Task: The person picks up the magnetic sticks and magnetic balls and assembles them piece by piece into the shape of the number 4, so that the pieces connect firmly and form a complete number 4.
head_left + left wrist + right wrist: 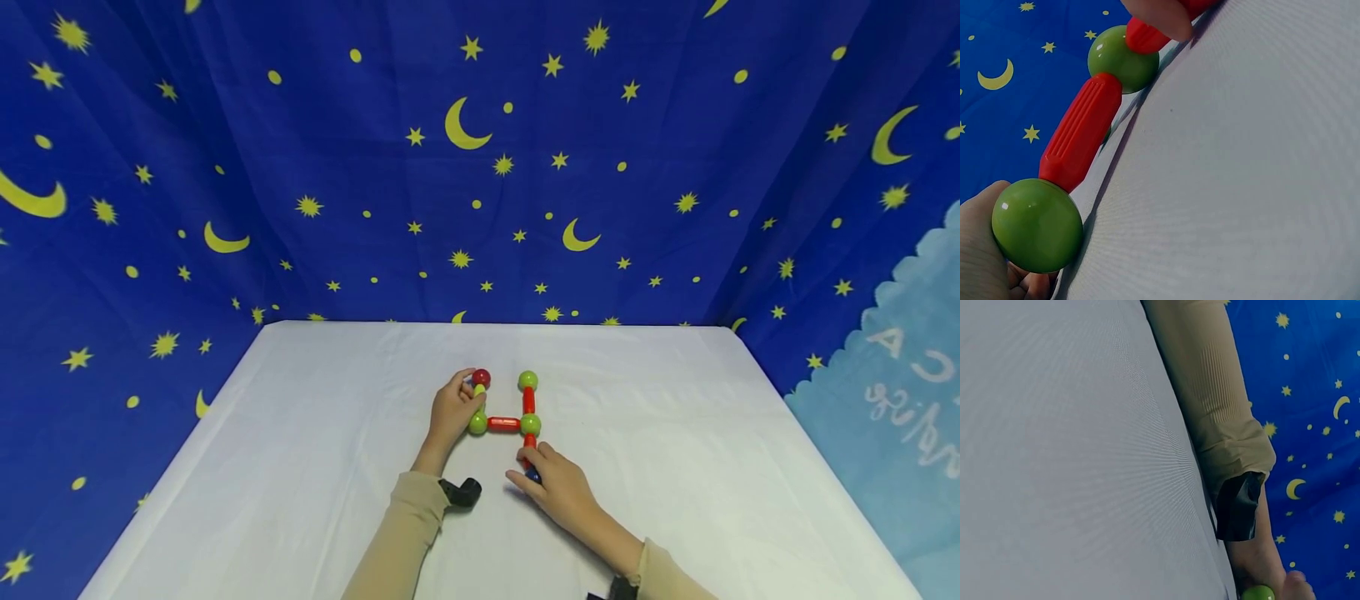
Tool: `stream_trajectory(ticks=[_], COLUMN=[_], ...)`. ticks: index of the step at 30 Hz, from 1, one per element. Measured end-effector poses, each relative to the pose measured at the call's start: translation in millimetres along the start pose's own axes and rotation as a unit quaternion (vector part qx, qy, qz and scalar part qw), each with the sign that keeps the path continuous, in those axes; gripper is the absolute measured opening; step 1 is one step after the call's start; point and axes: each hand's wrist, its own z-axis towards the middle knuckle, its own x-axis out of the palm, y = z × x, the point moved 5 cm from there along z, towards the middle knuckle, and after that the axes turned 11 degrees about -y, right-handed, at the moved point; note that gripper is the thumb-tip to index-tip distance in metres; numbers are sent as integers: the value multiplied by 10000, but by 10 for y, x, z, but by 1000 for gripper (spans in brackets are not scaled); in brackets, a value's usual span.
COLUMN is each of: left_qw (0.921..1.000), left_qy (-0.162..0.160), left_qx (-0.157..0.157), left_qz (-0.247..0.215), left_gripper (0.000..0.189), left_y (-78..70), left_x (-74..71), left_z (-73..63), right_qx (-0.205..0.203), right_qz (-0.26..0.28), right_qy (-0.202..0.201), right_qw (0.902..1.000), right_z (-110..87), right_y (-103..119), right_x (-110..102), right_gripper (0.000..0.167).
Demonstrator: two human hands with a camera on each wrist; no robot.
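Observation:
My left hand [450,411] grips a yellow-green rod [479,391] that joins a red ball [481,379] to a green ball [477,423]. A red rod [504,425] runs from that ball to a second green ball [530,425]. Beyond it, another red rod [528,400] leads to a third green ball [528,380]. On the near side, a red rod [530,440] reaches toward a dark blue ball [533,476], which my right hand [564,490] holds between thumb and fingers. Those fingers hide where rod and ball meet.
The pieces lie on a white-covered table [300,467]. Behind it hangs a blue cloth [405,183] with yellow moons and stars. A light blue cloth [900,375] with lettering hangs at the right. A black wrist mount [461,493] sits at the left cuff.

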Motion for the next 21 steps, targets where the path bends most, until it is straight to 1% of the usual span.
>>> stream_trajectory(ticks=[2, 10, 16, 21], left_qw=[10000, 10000, 10000, 10000], left_qy=[-18, -10, 4, -23], left_qx=[15, -6, -40, 6], left_qz=[17, 6, 18, 9], left_gripper=[46, 47, 46, 47], left_y=[3, 3, 12, 7], left_x=[-2, 1, 17, 8], left_z=[1, 1, 3, -2], right_qx=[88, 178, 244, 408], right_qz=[114, 611, 903, 1305], right_qy=[-64, -425, -527, -643], right_qw=[9999, 9971, 9942, 9885], right_z=[1, 2, -8, -6], right_y=[0, -33, -37, -60], right_x=[-11, -43, -61, -57], right_gripper=[38, 47, 53, 51])
